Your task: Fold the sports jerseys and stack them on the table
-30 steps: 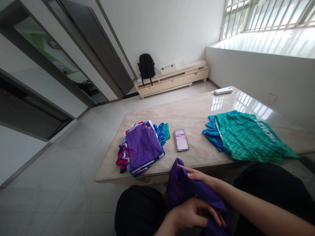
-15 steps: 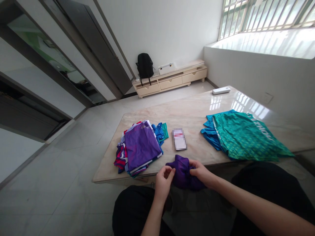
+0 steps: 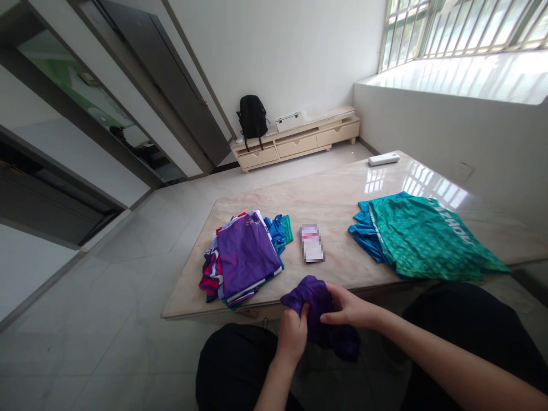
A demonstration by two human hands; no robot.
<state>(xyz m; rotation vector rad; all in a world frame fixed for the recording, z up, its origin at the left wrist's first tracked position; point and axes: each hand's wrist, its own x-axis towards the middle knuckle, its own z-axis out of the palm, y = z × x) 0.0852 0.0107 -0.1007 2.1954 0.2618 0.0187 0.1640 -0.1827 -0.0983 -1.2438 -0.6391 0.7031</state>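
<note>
A bunched dark purple garment point(image 3: 314, 305) hangs at the near edge of the marble table point(image 3: 334, 200), above my lap. My left hand point(image 3: 293, 334) is closed on its left side, fingers pinching the cloth. My right hand point(image 3: 349, 308) grips its right side, fingers curled into the fabric. Just left of my hands lies a stack of folded clothes point(image 3: 244, 257) with a purple shirt on top. A small white card or packet point(image 3: 312, 244), blurred, lies beyond the garment.
A teal and blue garment pile point(image 3: 422, 237) lies spread on the table's right. A white remote point(image 3: 384, 159) sits at the far edge. Across the tiled floor stands a low cabinet point(image 3: 295, 142) with a black backpack point(image 3: 252, 116) and a white box point(image 3: 289, 120).
The purple garment went from draped over my lap to gathered into a bunch at the table edge. Both hands rose with it and closed on its two sides.
</note>
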